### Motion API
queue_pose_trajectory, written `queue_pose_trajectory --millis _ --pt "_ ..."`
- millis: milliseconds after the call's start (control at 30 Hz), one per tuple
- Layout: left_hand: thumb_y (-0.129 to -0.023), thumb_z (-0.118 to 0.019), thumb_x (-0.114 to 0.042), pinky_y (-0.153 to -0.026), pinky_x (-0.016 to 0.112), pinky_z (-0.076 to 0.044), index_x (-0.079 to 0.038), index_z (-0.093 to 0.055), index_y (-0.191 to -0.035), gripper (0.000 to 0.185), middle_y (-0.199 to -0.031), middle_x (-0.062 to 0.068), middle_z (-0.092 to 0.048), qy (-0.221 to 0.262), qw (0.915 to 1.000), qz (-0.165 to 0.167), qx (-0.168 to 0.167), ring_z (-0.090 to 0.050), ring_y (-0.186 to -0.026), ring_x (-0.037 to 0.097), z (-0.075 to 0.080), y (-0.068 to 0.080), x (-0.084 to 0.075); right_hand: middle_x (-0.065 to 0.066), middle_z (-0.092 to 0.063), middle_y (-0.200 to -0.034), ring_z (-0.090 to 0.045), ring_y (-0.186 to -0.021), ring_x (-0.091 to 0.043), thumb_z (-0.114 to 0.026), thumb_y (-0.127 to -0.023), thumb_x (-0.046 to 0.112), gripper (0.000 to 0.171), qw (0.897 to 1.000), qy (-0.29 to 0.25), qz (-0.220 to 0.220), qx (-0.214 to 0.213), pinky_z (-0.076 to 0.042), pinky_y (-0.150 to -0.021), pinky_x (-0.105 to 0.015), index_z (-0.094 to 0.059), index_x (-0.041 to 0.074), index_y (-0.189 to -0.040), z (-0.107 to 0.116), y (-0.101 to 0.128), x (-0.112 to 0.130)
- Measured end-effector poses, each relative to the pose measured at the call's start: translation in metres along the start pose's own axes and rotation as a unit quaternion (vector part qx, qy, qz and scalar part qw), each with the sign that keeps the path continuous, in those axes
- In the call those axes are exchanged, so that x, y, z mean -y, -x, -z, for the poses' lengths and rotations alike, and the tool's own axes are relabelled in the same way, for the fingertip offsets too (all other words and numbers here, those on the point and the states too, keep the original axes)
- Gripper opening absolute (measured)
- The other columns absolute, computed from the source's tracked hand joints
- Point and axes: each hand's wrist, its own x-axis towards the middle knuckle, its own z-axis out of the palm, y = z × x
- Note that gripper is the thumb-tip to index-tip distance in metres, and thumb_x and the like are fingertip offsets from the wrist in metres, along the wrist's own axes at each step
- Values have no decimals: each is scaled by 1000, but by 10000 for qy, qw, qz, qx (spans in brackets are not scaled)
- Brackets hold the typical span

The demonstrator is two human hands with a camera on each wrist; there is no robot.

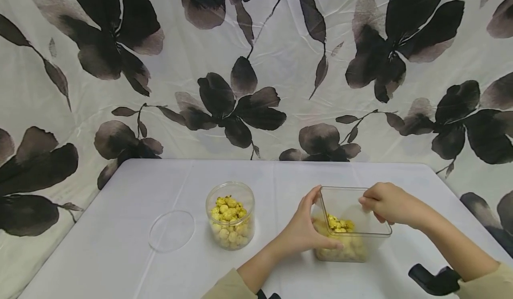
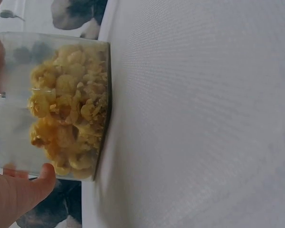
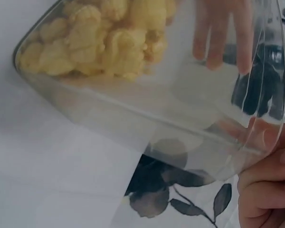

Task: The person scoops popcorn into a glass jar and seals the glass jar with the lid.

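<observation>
Clear plastic, the square container (image 1: 352,221) looks light, stiff and slippery, with loose yellow popcorn (image 1: 339,224) inside. The left hand (image 1: 303,231) grips its wall at 9 o'clock, fingers curled round; the right hand (image 1: 388,203) pinches the rim at 3 o'clock. I judge those 2 opposite walls the safest hold.

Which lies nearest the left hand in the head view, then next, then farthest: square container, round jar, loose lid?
1. Square container: gripped by the left hand, right of centre.
2. Round jar: centre of table.
3. Loose lid: flat, left of jar.
</observation>
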Motion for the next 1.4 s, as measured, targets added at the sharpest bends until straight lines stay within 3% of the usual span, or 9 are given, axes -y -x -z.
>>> queue_pose_trajectory --millis 467,933,1233,1400 --pt "-58 -90 -25 -104 40 -30 -31 -14 -147 117 -142 -7 -27 -47 10000 -18 -1 -27 -131 10 1 0 1 3 -42 -47 -38 -39 -11 -51 -93 7 22 9999 -69 54 83 -35 -43 -27 -63 4 -74 2 -4 0" --pt "-58 -90 -28 -104 45 -29 -32 -14 -147 117 -140 -7 -29 -44 10000 -42 9 -29 -129 11 3 -1 3 0 -46 -51 -41 -42 -11 -47 -96 8 26 9963 -791 -130 323 -32 -40 -22 -61 -1 -76 7 -9 -2" --pt "-57 -90 -25 -105 42 -28 -34 -15 -146 117 -139 -8 -30 4 10000 -5 -54 -30 -129 11 1 0 3 1 -44 -49 -38 -41 -11 -49 -95 9 26 9976 -592 -218 285 -31 -41 -23 -62 2 -74 6 -7 -3" --pt "-57 -91 -26 -105 42 -29 -34 -15 -146 117 -139 -8 -30 -74 10000 -16 -61 -30 -128 8 0 0 3 5 -39 -46 -37 -40 -10 -51 -92 6 29 9982 -344 25 481 -32 -45 -26 -57 4 -64 9 -7 -2"
